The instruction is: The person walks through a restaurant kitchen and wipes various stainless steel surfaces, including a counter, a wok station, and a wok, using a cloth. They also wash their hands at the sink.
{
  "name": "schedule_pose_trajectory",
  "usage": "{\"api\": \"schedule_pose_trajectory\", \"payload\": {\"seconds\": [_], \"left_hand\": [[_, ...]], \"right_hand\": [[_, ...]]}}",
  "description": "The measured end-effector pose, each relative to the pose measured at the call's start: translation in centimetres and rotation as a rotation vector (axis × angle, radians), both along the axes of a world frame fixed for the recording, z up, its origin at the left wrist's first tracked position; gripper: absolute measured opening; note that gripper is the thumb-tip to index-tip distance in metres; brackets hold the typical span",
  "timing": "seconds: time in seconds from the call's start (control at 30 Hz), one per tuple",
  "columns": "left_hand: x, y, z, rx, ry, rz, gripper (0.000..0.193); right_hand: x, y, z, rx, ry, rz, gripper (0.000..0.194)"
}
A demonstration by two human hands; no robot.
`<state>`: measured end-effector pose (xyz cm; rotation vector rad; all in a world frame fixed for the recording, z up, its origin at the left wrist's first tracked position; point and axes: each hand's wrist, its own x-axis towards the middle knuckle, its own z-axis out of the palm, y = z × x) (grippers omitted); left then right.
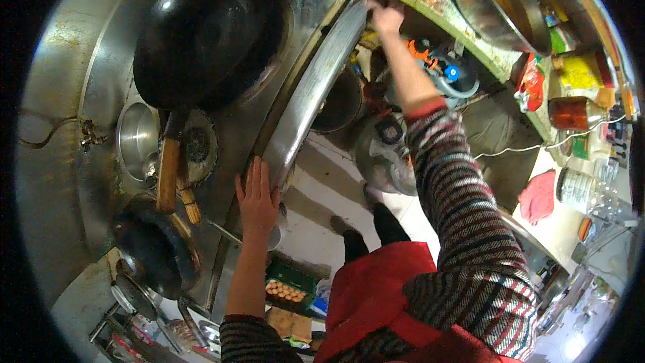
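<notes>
Before me is a stainless steel stove counter (232, 133) with a raised metal front edge (315, 80). My left hand (258, 194) lies flat on its near part, palm down and fingers apart, holding nothing. At the far right end of the edge, my right hand (385, 15) reaches out; its fingers are blurred, and what they touch cannot be told. A large black wok (201, 35) with a wooden handle (168, 176) stands at the back left. Beside the handle are a steel bowl (137, 141) and a bamboo wok brush (188, 201).
A second wok (158, 252) sits lower left. Gas cylinders (385, 154) with an orange regulator (421, 50) stand on the floor below. A shelf at right holds a large steel basin (504, 5), jars and a red cloth (536, 196). Eggs (285, 291) lie in a green crate.
</notes>
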<state>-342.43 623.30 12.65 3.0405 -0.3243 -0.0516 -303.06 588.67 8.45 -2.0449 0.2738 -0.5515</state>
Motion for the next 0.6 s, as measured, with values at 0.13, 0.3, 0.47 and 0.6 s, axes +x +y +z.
{"api": "schedule_pose_trajectory", "payload": {"seconds": [0.13,0.3,0.47,0.6], "left_hand": [[0.0,-0.2,0.0,0.011,0.004,-0.008,0.068],[0.0,-0.6,-0.5,0.032,-0.036,-0.045,0.069],[-0.1,-1.2,-0.7,0.067,-0.020,-0.069,0.068],[-0.1,-1.7,-0.7,0.062,-0.041,-0.097,0.063]], "right_hand": [[0.1,0.9,-3.6,-0.020,0.119,-0.198,0.031],[-16.5,11.2,-4.7,0.281,-0.195,-0.144,0.017],[-32.5,20.5,-3.6,0.839,0.282,0.063,0.017],[-30.8,20.8,-4.1,1.475,-0.017,0.072,0.009]]}}
